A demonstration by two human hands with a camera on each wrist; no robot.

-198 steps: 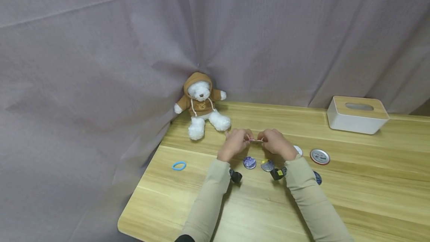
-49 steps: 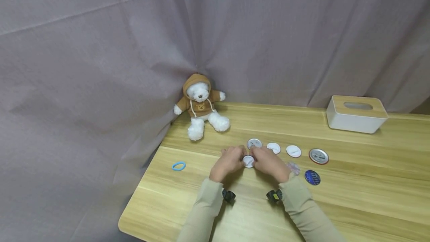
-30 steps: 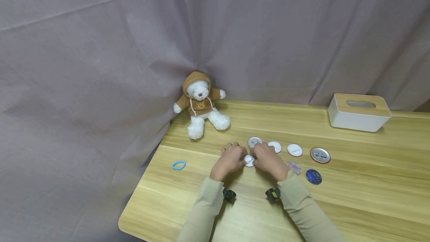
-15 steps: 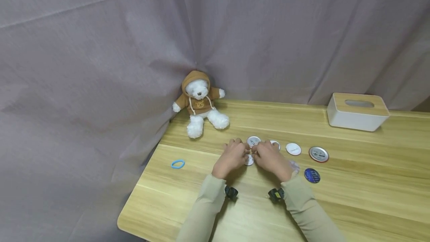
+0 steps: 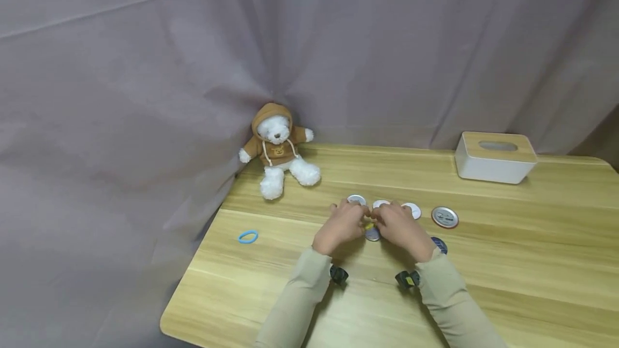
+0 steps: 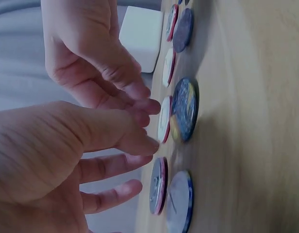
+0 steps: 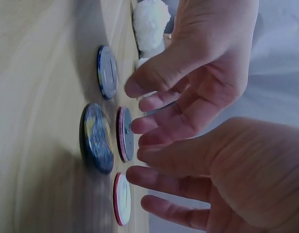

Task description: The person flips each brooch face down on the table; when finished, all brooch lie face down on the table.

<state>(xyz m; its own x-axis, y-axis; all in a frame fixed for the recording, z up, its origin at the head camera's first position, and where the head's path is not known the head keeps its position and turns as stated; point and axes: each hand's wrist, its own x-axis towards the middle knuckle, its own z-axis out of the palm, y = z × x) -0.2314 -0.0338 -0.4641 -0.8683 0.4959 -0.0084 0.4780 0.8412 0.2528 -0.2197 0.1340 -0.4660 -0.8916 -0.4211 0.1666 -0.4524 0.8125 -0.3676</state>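
Reach step, I judge, at the patterned badge (image 5: 372,234).
On my feed the left hand (image 5: 342,226) and right hand (image 5: 400,226) hover over it, loosely bent, holding nothing (it's design-up on the table (image 5: 261,289)); next calls for a rim pinch.

From above, the head view looked forward across the table (image 5: 232,289) while close-in wrist views, angled inward, shared the speckled badge (image 6: 187,109).
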